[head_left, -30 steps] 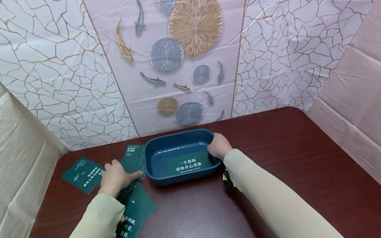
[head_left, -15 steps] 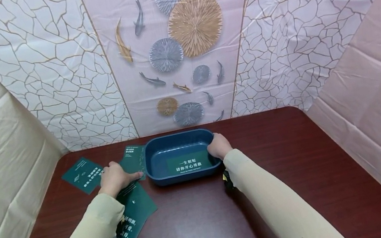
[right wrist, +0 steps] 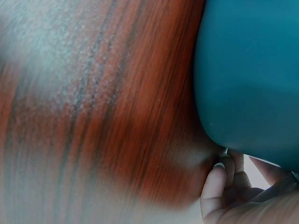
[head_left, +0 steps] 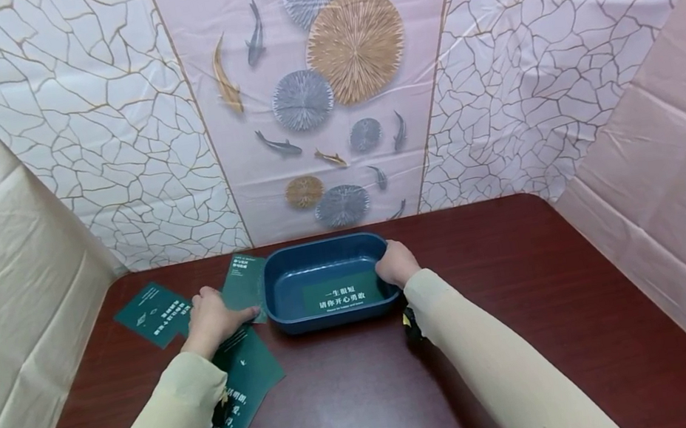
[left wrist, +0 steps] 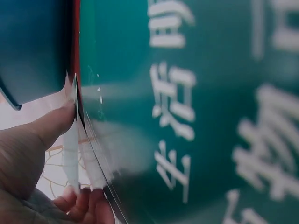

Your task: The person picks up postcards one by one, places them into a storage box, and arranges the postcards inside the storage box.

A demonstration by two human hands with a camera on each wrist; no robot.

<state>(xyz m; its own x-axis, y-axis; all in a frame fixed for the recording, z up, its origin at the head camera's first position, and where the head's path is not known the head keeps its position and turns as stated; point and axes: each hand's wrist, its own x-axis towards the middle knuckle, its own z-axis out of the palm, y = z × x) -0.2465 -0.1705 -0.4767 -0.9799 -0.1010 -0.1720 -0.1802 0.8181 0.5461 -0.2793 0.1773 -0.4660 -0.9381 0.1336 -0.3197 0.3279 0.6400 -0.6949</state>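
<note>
My left hand (head_left: 212, 321) pinches a green printed card (head_left: 243, 281) beside the tray's left end. In the left wrist view this card (left wrist: 71, 149) stands nearly edge-on between the thumb (left wrist: 58, 123) and the curled fingers. A dark blue rectangular tray (head_left: 333, 319) sits at the back middle of the table. My right hand (head_left: 396, 264) grips its right end, the thumb over the rim and the fingers at the outer wall. Inside the tray lies a green card (head_left: 342, 293) with white Chinese lettering.
A green card (head_left: 153, 315) lies at the far left, left of my left hand. More green cards (head_left: 254, 378) overlap on the table under my left wrist. The reddish-brown tabletop (head_left: 360, 406) reaches back to a patterned cloth wall (head_left: 321, 157), with cream cloth at both sides.
The pinched card's far end has risen and shifted slightly to the right. The whole head view has moved a little; the right hand keeps its grip on the tray.
</note>
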